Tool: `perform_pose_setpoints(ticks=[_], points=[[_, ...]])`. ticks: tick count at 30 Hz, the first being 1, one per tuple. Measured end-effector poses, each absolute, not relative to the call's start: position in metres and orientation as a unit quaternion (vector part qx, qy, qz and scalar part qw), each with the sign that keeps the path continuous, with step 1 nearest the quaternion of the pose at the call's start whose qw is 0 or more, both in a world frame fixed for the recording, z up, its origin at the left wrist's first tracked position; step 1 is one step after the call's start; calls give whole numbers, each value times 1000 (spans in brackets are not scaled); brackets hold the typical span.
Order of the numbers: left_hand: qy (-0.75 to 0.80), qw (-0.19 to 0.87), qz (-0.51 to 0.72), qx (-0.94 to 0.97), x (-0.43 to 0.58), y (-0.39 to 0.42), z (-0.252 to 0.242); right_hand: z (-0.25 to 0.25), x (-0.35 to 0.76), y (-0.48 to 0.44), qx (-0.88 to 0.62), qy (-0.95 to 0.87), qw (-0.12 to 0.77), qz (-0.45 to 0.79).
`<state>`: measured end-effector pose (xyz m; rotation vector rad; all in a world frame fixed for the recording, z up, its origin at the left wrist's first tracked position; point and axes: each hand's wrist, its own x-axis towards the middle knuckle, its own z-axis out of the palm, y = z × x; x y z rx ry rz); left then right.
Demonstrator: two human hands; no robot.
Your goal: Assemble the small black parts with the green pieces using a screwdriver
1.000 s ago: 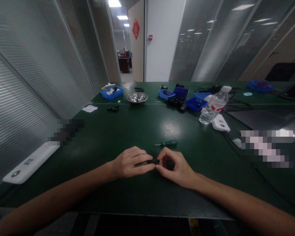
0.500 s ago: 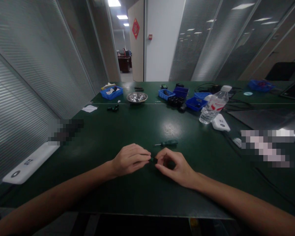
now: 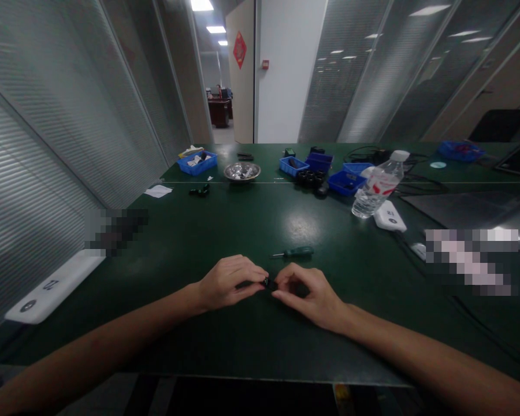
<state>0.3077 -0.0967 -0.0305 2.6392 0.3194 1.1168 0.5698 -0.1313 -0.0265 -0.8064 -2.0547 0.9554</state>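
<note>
Between my fingertips, low over the green table [image 3: 225, 341], is a small black part [image 3: 270, 283] whose exact kind I cannot make out. My left hand [image 3: 231, 282] pinches its left end with thumb and fingers. On the other side, my right hand [image 3: 307, 294] has thumb and forefinger closed on its right end. The fingertips cover much of the part. Just beyond my hands lies a screwdriver [image 3: 299, 252] with a dark green handle, its metal shaft pointing left.
A steel bowl [image 3: 241, 172] with small pieces stands farther back, left of several blue trays [image 3: 346, 184]. Small black parts [image 3: 200, 190] lie left of the bowl. To the right are a water bottle [image 3: 379, 186] and cables; a white device [image 3: 54, 288] sits at left.
The black part has turned slightly between my fingers, and more of it shows. My left fingers have shifted a little; my right hand has hardly moved.
</note>
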Motion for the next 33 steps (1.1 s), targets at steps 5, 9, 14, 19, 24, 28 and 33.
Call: perform_pose_setpoints(ticks=[5,9,14,19,24,28,33], points=[[162,121,375,905,307,-97,-26,-26,574,-124,-334,-826,338,302],[242,120,328,905,303,-93,-22,-17,581,-113,-372,-860,317,149],[335,136,246,899,298,-88,-20,-15,594,-98,-432,-869,235,54],[355,149,230,894,298,-85,-22,-26,600,-88,-463,-862,199,63],[359,175,232,887,297,-84,-23,-26,597,-89,-425,-871,221,110],[362,198,227,882,295,-82,-23,-25,592,-95,-386,-878,239,152],[361,205,230,880,295,-82,-23,-24,588,-100,-377,-882,233,159]])
